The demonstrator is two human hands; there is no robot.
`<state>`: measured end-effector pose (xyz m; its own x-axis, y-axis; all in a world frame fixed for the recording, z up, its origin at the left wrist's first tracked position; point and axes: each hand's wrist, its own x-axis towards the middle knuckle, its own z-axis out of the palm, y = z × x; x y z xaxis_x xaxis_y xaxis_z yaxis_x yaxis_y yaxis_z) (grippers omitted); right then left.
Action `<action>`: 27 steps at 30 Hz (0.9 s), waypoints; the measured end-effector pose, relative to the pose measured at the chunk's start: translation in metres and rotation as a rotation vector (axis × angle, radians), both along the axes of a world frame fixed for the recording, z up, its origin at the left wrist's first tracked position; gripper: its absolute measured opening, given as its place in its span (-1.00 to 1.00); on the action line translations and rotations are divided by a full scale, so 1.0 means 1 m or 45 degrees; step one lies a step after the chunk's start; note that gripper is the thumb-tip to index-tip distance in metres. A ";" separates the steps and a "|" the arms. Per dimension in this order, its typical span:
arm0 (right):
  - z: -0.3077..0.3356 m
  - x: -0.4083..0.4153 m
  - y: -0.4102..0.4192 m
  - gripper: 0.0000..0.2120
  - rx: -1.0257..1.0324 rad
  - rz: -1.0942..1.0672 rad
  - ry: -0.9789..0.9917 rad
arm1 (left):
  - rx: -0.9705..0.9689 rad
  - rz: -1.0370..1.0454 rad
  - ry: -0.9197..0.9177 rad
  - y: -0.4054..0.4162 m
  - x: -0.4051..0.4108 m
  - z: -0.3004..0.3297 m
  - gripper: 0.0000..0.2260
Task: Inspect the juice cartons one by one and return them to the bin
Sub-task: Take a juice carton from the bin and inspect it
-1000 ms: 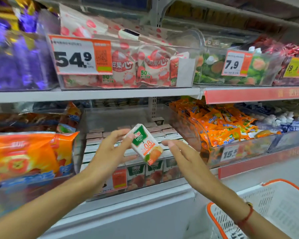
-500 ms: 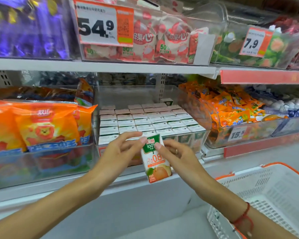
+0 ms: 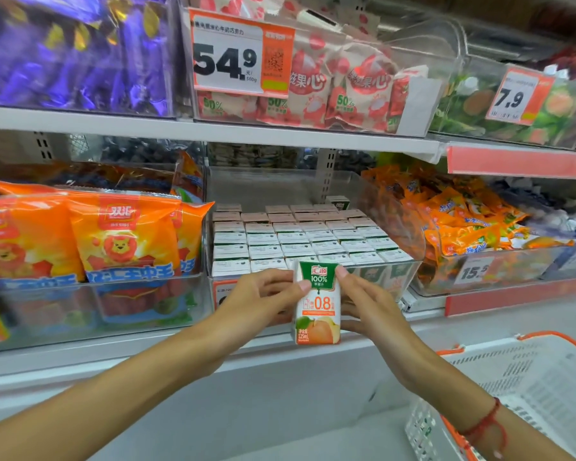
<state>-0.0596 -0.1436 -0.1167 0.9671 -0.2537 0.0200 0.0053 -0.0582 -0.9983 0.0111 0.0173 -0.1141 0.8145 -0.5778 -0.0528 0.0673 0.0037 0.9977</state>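
A small juice carton [image 3: 317,304], white with a green top and an orange fruit picture, stands upright in front of the shelf edge. My left hand [image 3: 260,301] grips its left side, thumb on the front. My right hand [image 3: 368,307] holds its right side, with a fingertip on the top corner. Behind it, the clear bin [image 3: 409,234] holds several rows of the same cartons [image 3: 300,241], seen from above.
Orange snack bags [image 3: 113,237] fill the bin to the left and orange candy packs [image 3: 463,221] the bin to the right. A white basket with an orange rim [image 3: 529,377] sits at lower right. An upper shelf [image 3: 213,128] carries price tags.
The carton went from tilted above the bin to upright and lower, in front of the shelf edge. My right hand closed onto it. The camera view shifted down and closer.
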 end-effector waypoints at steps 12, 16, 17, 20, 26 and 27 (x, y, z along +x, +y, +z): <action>0.004 -0.008 -0.006 -0.71 -0.108 0.178 0.072 | -0.094 0.041 0.021 0.001 -0.002 -0.001 -0.76; 0.004 -0.014 -0.005 -0.55 -0.121 0.257 0.011 | -0.216 0.109 0.035 0.003 -0.003 0.002 -0.72; 0.005 -0.014 -0.003 -0.53 -0.113 0.210 -0.021 | -0.226 0.141 0.004 0.002 -0.003 0.001 -0.74; 0.003 -0.015 0.007 -0.58 -0.151 -0.031 -0.175 | -0.266 0.301 -0.156 -0.001 -0.006 -0.002 -0.88; -0.007 -0.016 0.016 -0.57 -0.720 -0.275 -0.410 | -0.150 0.165 -0.354 -0.008 -0.014 -0.005 -0.72; -0.007 -0.017 0.015 -0.57 -0.751 -0.264 -0.404 | -0.132 0.157 -0.332 -0.007 -0.011 -0.006 -0.65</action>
